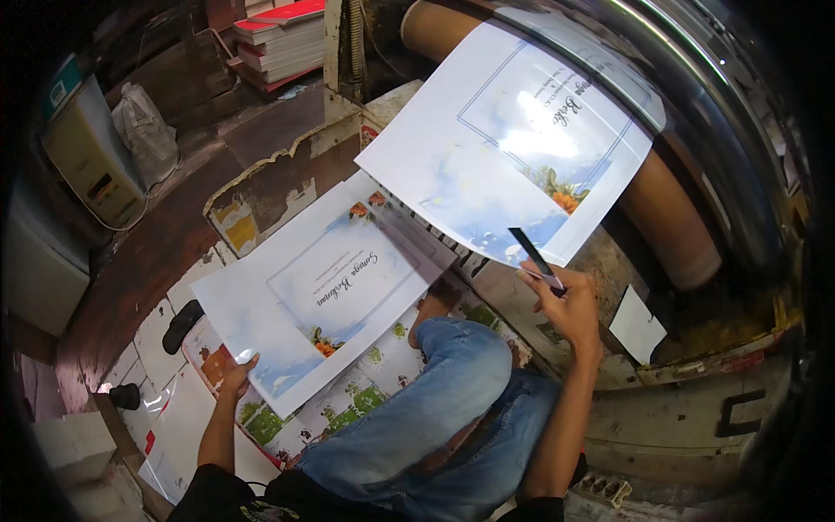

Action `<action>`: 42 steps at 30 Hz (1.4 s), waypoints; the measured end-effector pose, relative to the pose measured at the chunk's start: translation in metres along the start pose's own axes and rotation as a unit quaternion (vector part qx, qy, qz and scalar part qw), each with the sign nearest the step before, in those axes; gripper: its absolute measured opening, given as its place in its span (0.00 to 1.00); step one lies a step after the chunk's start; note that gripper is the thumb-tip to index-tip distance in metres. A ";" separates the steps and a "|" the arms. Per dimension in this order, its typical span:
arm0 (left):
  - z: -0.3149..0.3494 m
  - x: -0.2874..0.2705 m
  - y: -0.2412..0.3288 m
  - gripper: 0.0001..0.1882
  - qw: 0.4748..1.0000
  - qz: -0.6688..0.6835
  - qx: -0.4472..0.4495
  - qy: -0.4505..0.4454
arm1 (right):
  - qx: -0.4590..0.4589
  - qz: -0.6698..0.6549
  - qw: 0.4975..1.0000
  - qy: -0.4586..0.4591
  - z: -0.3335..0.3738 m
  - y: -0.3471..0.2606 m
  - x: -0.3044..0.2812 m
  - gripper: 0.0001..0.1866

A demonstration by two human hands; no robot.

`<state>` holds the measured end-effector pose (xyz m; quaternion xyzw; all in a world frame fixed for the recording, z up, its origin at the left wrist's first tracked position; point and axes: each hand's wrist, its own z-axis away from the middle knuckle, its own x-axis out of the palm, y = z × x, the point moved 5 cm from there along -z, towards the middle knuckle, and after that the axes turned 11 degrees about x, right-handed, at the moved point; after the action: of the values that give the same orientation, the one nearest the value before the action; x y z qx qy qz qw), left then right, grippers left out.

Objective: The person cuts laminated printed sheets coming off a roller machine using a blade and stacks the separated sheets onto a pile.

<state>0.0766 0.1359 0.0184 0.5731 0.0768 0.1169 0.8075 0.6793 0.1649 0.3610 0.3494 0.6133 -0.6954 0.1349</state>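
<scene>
A printed sheet with a blue frame, script lettering and orange flowers slants over the left side of my lap. My left hand pinches its lower left corner. Behind its upper right end, part of another similar sheet shows. My right hand is closed around a cutter knife with a black blade. The blade's upper end overlaps the lower edge of a second printed sheet; whether they touch, I cannot tell. That glossy sheet hangs from the metal roller of a machine at upper right.
A brown roll lies under the metal roller. A white scrap rests on the machine's frame to the right. Red-covered stacks stand at the back. At left are a beige box and a white sack.
</scene>
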 end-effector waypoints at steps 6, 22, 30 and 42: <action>-0.054 0.011 -0.045 0.23 0.993 0.103 -0.048 0.009 | -0.018 -0.039 0.999 -0.022 0.006 -0.016 0.000 0.14; 0.061 0.166 0.046 0.87 0.768 -0.627 0.072 -0.107 | 0.059 -0.081 0.966 -0.237 0.034 -0.102 -0.037 0.14; 0.092 0.220 0.143 0.73 0.859 -0.470 0.042 -0.199 | -0.066 0.008 0.935 -0.349 0.046 -0.144 -0.066 0.16; 0.202 0.351 0.400 0.25 0.968 0.188 0.056 -0.155 | -0.284 -0.058 0.853 -0.434 0.035 -0.190 -0.127 0.17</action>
<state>0.4254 0.1764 0.4660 0.6323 -0.1515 0.1717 0.7401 0.6426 0.1414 0.5883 -0.0772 0.6828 -0.5780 0.4402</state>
